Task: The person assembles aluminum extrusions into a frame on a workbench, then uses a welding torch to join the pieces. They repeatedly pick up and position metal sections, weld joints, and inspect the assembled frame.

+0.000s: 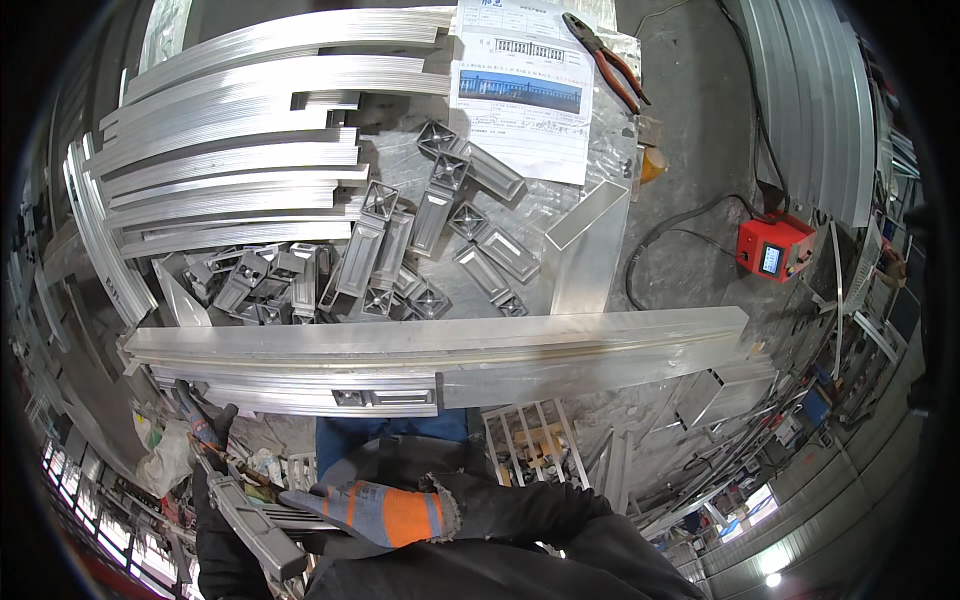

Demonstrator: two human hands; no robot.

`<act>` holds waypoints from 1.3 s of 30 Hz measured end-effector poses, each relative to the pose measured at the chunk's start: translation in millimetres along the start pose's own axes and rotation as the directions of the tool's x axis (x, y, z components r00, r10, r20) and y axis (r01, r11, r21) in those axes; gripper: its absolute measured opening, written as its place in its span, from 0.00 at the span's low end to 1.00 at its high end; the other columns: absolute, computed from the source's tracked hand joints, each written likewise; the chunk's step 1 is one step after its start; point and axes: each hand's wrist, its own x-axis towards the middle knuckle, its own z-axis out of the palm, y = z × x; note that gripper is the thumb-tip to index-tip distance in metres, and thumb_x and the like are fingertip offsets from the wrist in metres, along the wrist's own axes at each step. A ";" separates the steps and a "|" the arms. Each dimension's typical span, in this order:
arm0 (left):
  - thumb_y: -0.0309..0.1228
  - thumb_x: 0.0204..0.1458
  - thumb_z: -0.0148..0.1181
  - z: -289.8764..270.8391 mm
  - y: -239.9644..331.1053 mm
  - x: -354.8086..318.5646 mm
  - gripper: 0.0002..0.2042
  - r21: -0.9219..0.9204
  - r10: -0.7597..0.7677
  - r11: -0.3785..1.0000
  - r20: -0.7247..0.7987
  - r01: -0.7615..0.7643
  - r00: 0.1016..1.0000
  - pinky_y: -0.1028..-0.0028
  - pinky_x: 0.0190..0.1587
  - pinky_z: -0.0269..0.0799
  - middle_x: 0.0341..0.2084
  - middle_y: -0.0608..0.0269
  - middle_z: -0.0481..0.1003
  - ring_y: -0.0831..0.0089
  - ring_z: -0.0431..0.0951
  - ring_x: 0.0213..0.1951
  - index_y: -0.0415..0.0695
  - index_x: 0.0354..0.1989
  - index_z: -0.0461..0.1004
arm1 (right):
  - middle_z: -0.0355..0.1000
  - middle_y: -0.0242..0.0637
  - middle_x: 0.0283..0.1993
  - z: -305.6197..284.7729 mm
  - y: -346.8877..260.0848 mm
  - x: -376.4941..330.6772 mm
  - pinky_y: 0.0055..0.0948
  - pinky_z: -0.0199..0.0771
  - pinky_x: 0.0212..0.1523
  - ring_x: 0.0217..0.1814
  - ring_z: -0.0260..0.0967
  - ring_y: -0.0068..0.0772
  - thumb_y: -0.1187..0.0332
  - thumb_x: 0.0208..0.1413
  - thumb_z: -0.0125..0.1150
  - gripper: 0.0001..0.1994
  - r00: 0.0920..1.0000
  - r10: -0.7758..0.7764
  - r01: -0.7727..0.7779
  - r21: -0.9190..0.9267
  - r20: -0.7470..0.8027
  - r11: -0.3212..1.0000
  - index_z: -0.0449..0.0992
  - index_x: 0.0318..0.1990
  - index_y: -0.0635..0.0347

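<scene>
A long aluminium profile [300, 388] lies along the near bench edge, with a small cast metal insert [385, 397] in its channel. Behind it runs a wider aluminium bar [450, 342]. At the profile's left end is my left hand [208, 425], in a grey glove, thumb and finger apart near its lower edge. My right hand [385, 513], in a grey and orange glove, is in front of my body with its fingers together pointing left. What they hold, if anything, is hidden. A long grey panelled piece [255, 530] slants beside its fingertips, over my left forearm.
Several cast metal pieces [435, 215] lie loose on the bench behind the bars. Stacked aluminium strips [240, 100] fill the back left. A printed sheet [525, 130], pliers [605, 62], a rectangular tube [588, 245] and a red box with a screen [775, 245] are farther right.
</scene>
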 end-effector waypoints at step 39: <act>0.51 0.36 0.83 7.6 -5.1 -0.5 0.67 -0.106 0.078 0.991 -0.072 -0.085 0.994 0.47 0.75 0.53 0.75 0.36 0.53 0.40 0.54 0.75 0.38 0.81 0.44 | 0.62 0.39 0.30 -1.1 4.8 -3.1 0.30 0.69 0.28 0.23 0.61 0.30 0.73 0.69 0.45 0.34 0.998 -0.055 0.055 -0.058 0.004 0.997 0.46 0.82 0.57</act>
